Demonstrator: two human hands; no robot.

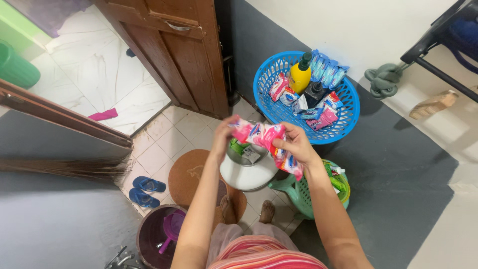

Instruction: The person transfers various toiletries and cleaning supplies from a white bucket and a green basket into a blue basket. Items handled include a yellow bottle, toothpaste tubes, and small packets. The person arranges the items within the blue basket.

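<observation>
Pink sachet strip, stretched between left hand and right hand grips

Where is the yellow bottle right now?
In the head view, the yellow bottle stands in the blue basket at upper right, among small packets, beyond the strip of pink packets held in both hands.
</observation>
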